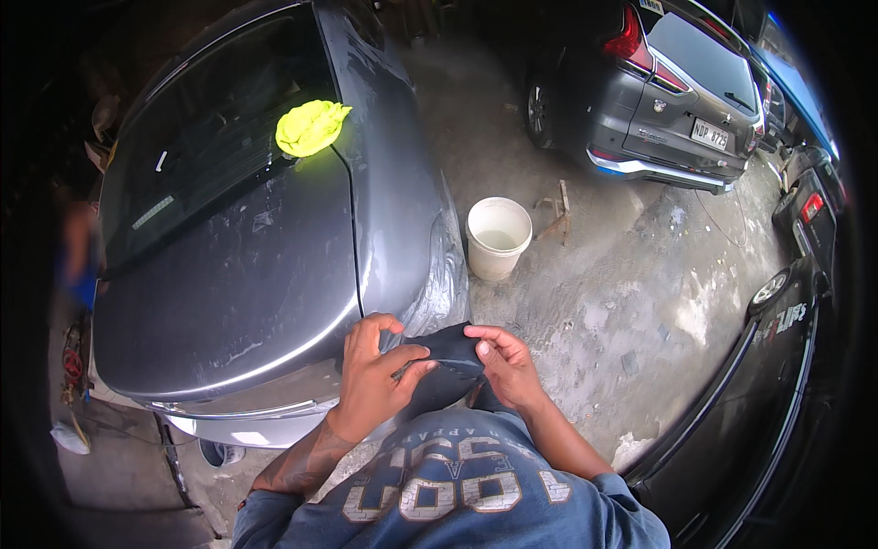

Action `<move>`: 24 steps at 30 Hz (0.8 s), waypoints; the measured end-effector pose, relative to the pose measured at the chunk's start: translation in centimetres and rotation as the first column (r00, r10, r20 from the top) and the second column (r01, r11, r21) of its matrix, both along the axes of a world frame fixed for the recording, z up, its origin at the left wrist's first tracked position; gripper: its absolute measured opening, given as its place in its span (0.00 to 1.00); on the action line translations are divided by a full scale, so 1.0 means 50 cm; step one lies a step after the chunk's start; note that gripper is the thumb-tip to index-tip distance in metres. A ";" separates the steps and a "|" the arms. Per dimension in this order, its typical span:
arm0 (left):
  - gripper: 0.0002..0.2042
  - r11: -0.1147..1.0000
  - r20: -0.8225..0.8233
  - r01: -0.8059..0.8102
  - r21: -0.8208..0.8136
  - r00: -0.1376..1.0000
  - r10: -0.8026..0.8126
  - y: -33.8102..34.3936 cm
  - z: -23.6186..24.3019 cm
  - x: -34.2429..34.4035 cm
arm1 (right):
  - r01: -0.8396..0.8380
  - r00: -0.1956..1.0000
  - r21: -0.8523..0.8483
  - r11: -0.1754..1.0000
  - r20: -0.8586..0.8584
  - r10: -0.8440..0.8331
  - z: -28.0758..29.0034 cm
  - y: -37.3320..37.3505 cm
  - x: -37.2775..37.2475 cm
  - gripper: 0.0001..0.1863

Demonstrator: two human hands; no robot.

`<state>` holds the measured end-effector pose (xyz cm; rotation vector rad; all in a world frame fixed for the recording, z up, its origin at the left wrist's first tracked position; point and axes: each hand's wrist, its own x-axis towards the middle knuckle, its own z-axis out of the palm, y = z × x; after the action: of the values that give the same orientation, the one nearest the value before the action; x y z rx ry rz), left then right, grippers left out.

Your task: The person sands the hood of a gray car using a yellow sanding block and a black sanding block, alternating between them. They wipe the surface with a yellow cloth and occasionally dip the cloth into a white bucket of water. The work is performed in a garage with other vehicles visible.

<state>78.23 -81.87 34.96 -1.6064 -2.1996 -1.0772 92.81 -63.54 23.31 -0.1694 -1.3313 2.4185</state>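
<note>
Both of my hands grip a dark, flexible sheet (448, 352) at the corner of a grey car (238, 274), beside its headlight. My left hand (375, 371) pinches the sheet's left edge against the bumper. The fingertips of my right hand (503, 361) pinch its upper right edge. A crumpled bright yellow cloth (311, 126) lies on the hood near the windshield, well away from both hands.
A white bucket (497, 238) with water stands on the wet concrete floor to the right of the car. A grey vehicle (658, 91) is parked farther back, and a black car (759, 384) runs along the right side. Blurred items sit at the far left.
</note>
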 end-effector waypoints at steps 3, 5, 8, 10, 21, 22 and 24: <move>0.06 0.984 0.490 -0.149 0.102 0.868 0.080 -0.031 -0.044 0.042 | -0.181 0.983 0.394 0.901 0.038 0.180 0.047 0.015 0.011 0.26; 0.06 0.976 0.603 -0.198 0.096 0.791 0.101 -0.035 -0.065 0.070 | -0.161 0.986 0.386 0.908 0.025 0.164 0.022 0.008 0.017 0.23; 0.07 0.986 0.736 -0.155 0.065 0.675 0.058 -0.049 -0.126 0.099 | -0.125 0.990 0.178 0.976 0.084 0.112 0.001 -0.009 0.012 0.14; 0.09 0.999 0.896 -0.050 -0.009 0.444 0.030 -0.050 -0.141 0.112 | -0.176 0.978 -0.084 0.981 0.102 0.184 -0.036 0.005 0.001 0.12; 0.07 0.987 0.976 -0.150 0.061 0.216 -0.027 0.061 -0.168 0.149 | -0.255 0.952 -0.327 0.910 0.079 0.295 0.011 0.058 -0.007 0.19; 0.08 0.987 0.976 -0.147 0.069 0.213 -0.037 0.063 -0.179 0.154 | -0.280 0.944 -0.307 0.910 0.087 0.319 0.019 0.056 -0.002 0.20; 0.09 0.991 0.993 -0.103 0.086 0.094 -0.076 0.066 -0.193 0.159 | -0.280 0.949 -0.227 0.933 0.080 0.304 0.018 0.055 0.001 0.18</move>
<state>86.18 -78.57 25.32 -0.6043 -2.5647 -2.9181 92.86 -60.78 24.22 -0.1788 -1.2141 2.8443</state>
